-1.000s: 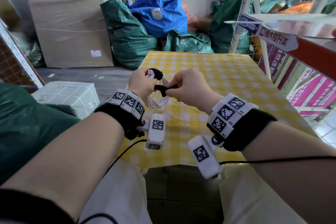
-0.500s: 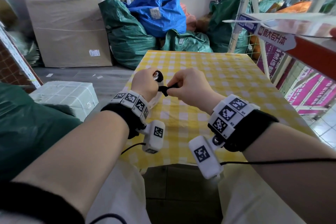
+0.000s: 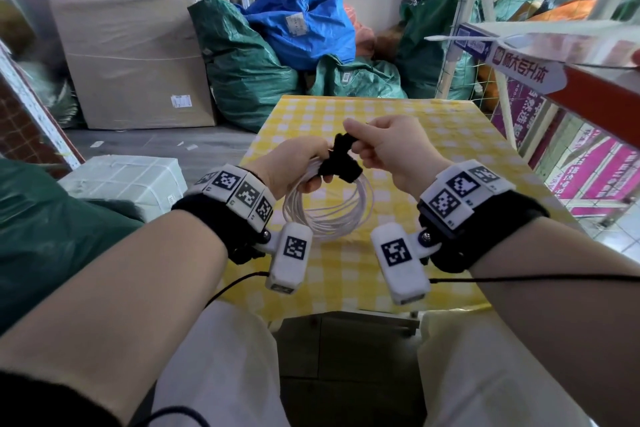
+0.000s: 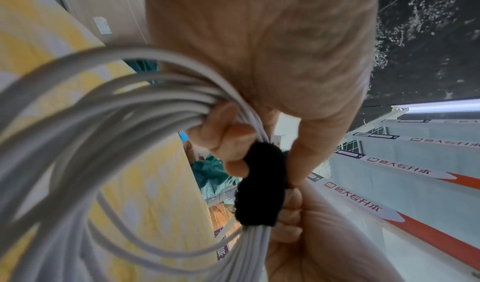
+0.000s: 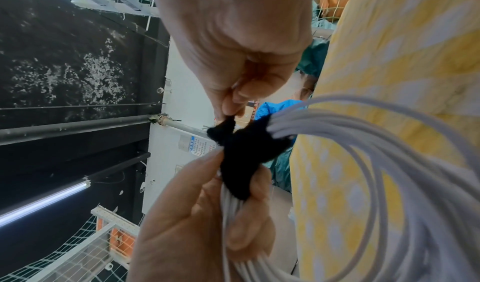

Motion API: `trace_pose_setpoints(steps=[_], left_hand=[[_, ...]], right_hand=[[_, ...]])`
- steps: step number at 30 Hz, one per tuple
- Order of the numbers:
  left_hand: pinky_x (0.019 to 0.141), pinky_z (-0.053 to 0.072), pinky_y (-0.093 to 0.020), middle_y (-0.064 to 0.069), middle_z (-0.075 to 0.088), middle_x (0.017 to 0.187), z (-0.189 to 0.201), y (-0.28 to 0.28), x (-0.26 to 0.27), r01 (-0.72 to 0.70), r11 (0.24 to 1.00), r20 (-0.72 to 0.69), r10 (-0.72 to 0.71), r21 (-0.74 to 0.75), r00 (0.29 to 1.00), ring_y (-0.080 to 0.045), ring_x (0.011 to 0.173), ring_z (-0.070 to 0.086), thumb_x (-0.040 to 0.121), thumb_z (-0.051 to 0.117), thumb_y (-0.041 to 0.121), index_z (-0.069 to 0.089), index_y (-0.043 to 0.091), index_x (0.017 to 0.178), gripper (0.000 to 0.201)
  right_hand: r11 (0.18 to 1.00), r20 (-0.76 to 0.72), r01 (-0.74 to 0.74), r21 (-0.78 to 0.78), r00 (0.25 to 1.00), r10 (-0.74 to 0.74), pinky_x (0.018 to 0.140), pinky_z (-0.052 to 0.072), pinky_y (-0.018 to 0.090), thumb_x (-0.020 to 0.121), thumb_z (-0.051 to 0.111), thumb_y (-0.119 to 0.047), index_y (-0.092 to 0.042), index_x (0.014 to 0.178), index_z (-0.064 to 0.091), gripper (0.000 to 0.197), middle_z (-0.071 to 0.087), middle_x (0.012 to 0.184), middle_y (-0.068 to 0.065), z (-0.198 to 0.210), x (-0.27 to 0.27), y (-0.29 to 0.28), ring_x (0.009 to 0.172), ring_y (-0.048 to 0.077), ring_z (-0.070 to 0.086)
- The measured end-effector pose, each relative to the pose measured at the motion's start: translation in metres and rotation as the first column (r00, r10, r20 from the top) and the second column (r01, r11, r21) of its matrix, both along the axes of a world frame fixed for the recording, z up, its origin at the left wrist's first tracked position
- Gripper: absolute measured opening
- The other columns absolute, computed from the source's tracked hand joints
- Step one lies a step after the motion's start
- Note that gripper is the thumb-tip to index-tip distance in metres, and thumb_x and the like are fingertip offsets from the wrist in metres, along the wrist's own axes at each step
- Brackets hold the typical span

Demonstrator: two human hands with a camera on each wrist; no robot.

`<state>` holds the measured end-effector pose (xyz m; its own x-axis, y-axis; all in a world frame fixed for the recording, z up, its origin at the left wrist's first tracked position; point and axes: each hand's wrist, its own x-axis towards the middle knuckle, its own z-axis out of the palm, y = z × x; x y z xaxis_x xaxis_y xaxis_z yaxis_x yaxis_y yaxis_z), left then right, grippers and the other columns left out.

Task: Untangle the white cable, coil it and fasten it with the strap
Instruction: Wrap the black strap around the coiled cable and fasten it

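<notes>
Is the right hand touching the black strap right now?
Touching. The right wrist view shows the right hand pinching the black strap's loose end between fingertips.
</notes>
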<state>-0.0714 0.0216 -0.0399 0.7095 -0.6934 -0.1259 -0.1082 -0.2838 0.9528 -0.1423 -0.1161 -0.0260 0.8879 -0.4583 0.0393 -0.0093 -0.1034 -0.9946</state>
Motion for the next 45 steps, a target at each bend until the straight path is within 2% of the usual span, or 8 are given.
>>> trace_pose_setpoints(steps=[6, 12, 15, 19, 29, 35, 39, 45], left_hand=[[0.04, 0.022, -0.02, -0.005, 0.049, 0.061, 0.0, 0.002, -0.003, 0.082, 0.994, 0.058, -0.078, -0.076, 0.995, -0.01, 0.04, 0.035, 0.093, 0.054, 0.011, 0.053, 0.004, 0.099, 0.01], [0.04, 0.029, -0.017, -0.007, 0.051, 0.066, -0.001, 0.001, -0.005, 0.104, 0.979, 0.073, -0.092, -0.173, 0.993, -0.01, 0.043, 0.039, 0.092, 0.056, 0.011, 0.043, 0.015, 0.128, 0.038], [0.041, 0.031, -0.016, -0.007, 0.051, 0.064, -0.004, -0.002, -0.004, 0.11, 0.978, 0.083, -0.096, -0.18, 0.992, -0.008, 0.044, 0.039, 0.092, 0.057, 0.009, 0.049, 0.013, 0.126, 0.035], [0.041, 0.032, -0.015, -0.007, 0.053, 0.065, -0.009, -0.008, 0.001, 0.019, 0.974, 0.079, -0.001, -0.225, 0.997, -0.009, 0.045, 0.042, 0.091, 0.058, 0.009, 0.05, 0.009, 0.117, 0.027], [0.045, 0.038, -0.019, -0.006, 0.05, 0.067, -0.029, -0.021, 0.027, -0.147, 0.95, -0.061, 0.135, -0.276, 0.989, -0.011, 0.049, 0.046, 0.095, 0.052, 0.018, 0.052, 0.006, 0.113, 0.021], [0.059, 0.05, -0.027, -0.004, 0.059, 0.082, -0.045, -0.029, 0.049, -0.131, 0.989, -0.153, 0.119, -0.068, 0.981, -0.017, 0.07, 0.058, 0.095, 0.053, 0.025, 0.054, 0.014, 0.111, 0.019], [0.083, 0.054, -0.043, -0.01, 0.063, 0.087, -0.059, -0.038, 0.067, -0.095, 0.995, -0.3, 0.079, -0.038, 0.951, -0.027, 0.08, 0.062, 0.092, 0.056, 0.007, 0.053, 0.008, 0.12, 0.028], [0.062, 0.059, -0.027, -0.011, 0.063, 0.08, -0.075, -0.059, 0.084, -0.247, 0.964, -0.37, 0.194, -0.101, 0.909, -0.018, 0.065, 0.066, 0.09, 0.053, -0.004, 0.056, 0.003, 0.097, 0.01]], right_hand=[[0.972, -0.086, 0.116, -0.202, 0.987, -0.136, 0.044, 0.034, 0.025, 0.084, 0.069, -0.032, -0.009, 0.06, 0.053, 0.037, 0.049, 0.051, 0.001, -0.007, 0.007, -0.012, 0.044, 0.014, 0.038], [0.988, -0.256, -0.109, -0.106, 0.963, 0.079, 0.065, 0.037, 0.037, 0.084, 0.066, -0.032, -0.004, 0.09, 0.063, 0.029, 0.057, 0.082, 0.018, -0.013, 0.007, -0.013, 0.074, 0.025, 0.048], [0.994, -0.214, -0.082, -0.076, 0.975, 0.064, 0.056, 0.042, 0.032, 0.09, 0.061, -0.021, -0.007, 0.087, 0.059, 0.015, 0.06, 0.076, 0.012, -0.016, 0.009, -0.013, 0.068, 0.023, 0.054], [0.994, -0.148, -0.062, -0.095, 0.988, 0.047, 0.049, 0.04, 0.026, 0.092, 0.059, -0.029, 0.001, 0.09, 0.066, 0.031, 0.056, 0.07, 0.013, -0.019, 0.011, -0.012, 0.056, 0.02, 0.049], [0.957, -0.143, -0.282, -0.073, 0.952, 0.27, 0.065, 0.046, 0.027, 0.091, 0.059, -0.034, -0.011, 0.091, 0.063, 0.023, 0.06, 0.078, 0.001, -0.037, 0.021, -0.024, 0.064, 0.01, 0.052], [0.993, -0.147, -0.116, 0.008, 0.982, 0.116, 0.056, 0.046, 0.024, 0.094, 0.056, -0.033, -0.008, 0.086, 0.057, 0.026, 0.048, 0.065, -0.001, -0.056, 0.045, -0.045, 0.053, 0.01, 0.043], [0.997, -0.218, 0.021, 0.071, 0.976, -0.005, 0.063, 0.048, 0.031, 0.091, 0.058, -0.039, -0.012, 0.072, 0.053, 0.034, 0.044, 0.057, -0.002, -0.073, 0.066, -0.069, 0.048, 0.013, 0.044], [0.983, -0.259, 0.174, 0.065, 0.954, -0.152, 0.071, 0.045, 0.037, 0.091, 0.058, -0.024, -0.011, 0.068, 0.052, 0.027, 0.052, 0.064, 0.004, -0.094, 0.097, -0.081, 0.059, 0.018, 0.05]])
